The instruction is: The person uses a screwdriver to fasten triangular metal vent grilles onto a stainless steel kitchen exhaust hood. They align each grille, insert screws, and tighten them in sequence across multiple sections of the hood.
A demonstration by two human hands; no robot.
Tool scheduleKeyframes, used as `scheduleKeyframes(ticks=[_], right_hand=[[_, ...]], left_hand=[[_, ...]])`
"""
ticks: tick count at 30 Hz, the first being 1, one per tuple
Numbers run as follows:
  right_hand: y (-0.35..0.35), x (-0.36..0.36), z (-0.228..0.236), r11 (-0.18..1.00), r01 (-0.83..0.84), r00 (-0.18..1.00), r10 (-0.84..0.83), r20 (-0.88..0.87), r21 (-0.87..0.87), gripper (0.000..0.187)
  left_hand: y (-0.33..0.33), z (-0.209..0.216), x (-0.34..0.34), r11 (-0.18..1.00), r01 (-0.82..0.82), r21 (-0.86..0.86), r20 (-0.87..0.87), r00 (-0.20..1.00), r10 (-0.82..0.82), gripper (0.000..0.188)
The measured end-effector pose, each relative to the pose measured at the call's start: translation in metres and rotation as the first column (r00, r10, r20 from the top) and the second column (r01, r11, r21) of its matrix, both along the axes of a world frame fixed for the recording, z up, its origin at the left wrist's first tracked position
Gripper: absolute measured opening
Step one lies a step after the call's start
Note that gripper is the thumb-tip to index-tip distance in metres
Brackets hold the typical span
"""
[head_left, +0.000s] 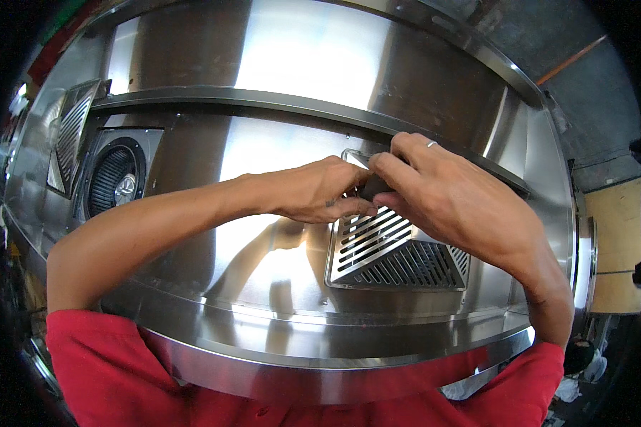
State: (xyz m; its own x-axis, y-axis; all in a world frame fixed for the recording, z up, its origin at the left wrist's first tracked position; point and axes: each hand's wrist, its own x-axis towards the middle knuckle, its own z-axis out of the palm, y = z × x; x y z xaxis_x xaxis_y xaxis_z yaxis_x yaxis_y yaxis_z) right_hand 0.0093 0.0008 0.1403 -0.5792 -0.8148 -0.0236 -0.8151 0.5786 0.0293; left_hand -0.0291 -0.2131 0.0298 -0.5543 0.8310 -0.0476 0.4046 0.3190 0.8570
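The right hand [456, 203] pinches a small dark piece [373, 187] over the upper part of the slatted grille [392, 267], toward the steel panel's [278, 149] right edge, while the left hand [320, 188] curls close, its grip unclear, probably steadying it.

Just me in a bright red shirt [228, 408] with short sleeves [107, 359], plus a thin silver ring [431, 144] on my right hand [441, 188].

Rnd blk fan [110, 178] L; tan pnl [616, 235] R.
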Motion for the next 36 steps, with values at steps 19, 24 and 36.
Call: scheduleKeyframes(ticks=[19, 24, 36], right_hand=[[0.004, 0.012, -0.008, 0.977, 0.198, 0.979, -0.193, -0.072, 0.078, 0.039], [-0.002, 0.009, 0.01, 0.988, 0.13, 0.991, -0.132, 0.021, 0.084, 0.041], [0.01, 0.003, -0.01, 0.99, 0.139, 0.986, -0.137, -0.095, 0.01, 0.042]], left_hand=[[0.013, -0.024, 0.021, 0.945, -0.085, 0.317, -0.161, 0.977, 0.142, 0.044], [0.012, -0.017, 0.014, 0.963, -0.019, 0.269, -0.162, 0.985, 0.065, 0.03], [0.032, -0.048, 0.003, 0.953, -0.101, 0.285, -0.225, 0.96, 0.169, 0.043]])
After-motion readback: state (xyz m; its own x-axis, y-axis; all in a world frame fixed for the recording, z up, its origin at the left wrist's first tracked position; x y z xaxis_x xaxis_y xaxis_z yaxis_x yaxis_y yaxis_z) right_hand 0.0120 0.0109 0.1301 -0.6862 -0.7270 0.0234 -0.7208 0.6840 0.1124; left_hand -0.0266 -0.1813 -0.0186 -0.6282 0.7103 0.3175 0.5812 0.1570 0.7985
